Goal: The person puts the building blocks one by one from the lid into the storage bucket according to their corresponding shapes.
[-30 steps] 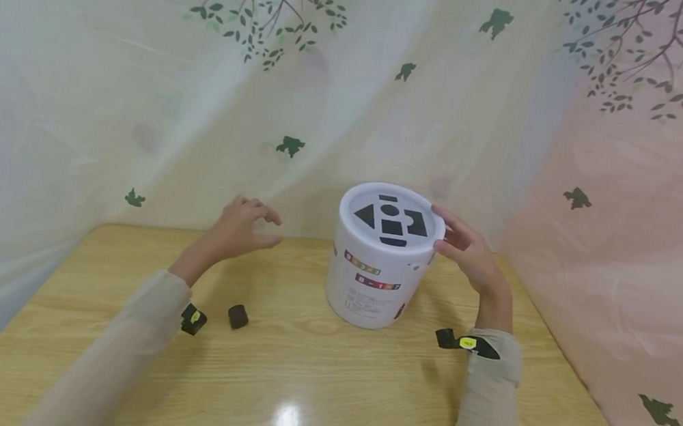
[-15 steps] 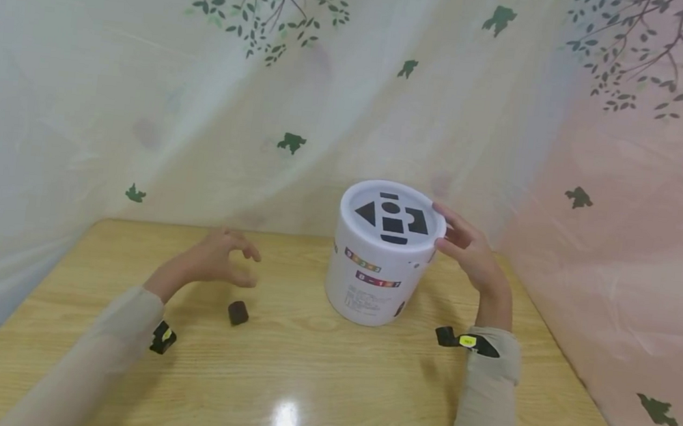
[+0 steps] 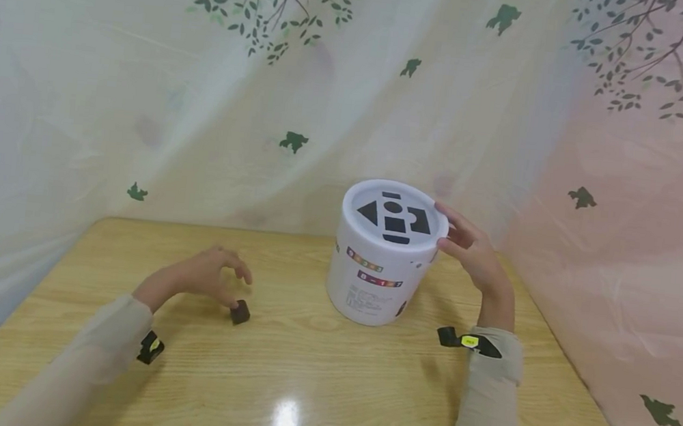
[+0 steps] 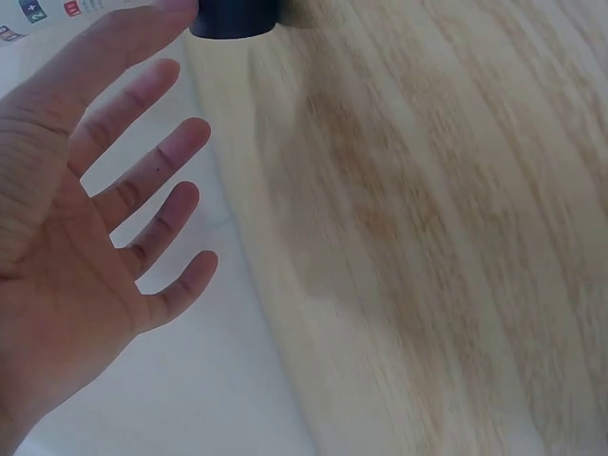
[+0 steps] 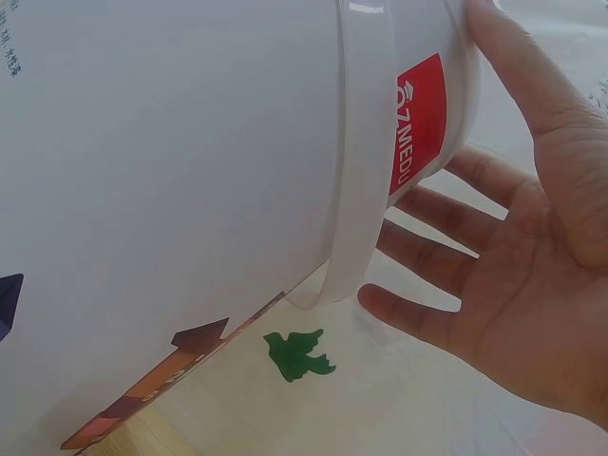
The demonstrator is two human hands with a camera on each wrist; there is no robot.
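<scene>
A small dark block [image 3: 240,312] lies on the table at the left. My left hand [image 3: 202,276] is beside it, thumb touching the block and fingers spread. In the left wrist view, the thumb reaches the dark block [image 4: 235,15] at the top edge, while the other fingers stay apart from it. A white cylindrical shape-sorter bucket [image 3: 365,291] stands right of centre, its lid cut with dark triangle, round, square and other openings. My right hand [image 3: 473,253] rests against the lid's right side with fairly straight fingers. In the right wrist view, a red label marks the bucket [image 5: 190,171].
The wooden table [image 3: 301,374] runs back to a pale curtain [image 3: 232,127] printed with branches and green birds. Black wrist cameras hang below both sleeves, the left camera [image 3: 151,347] close above the table.
My left hand has moved down and left, lowering its thumb onto the dark block. My right hand stays at the bucket's lid, and the bucket has not visibly moved.
</scene>
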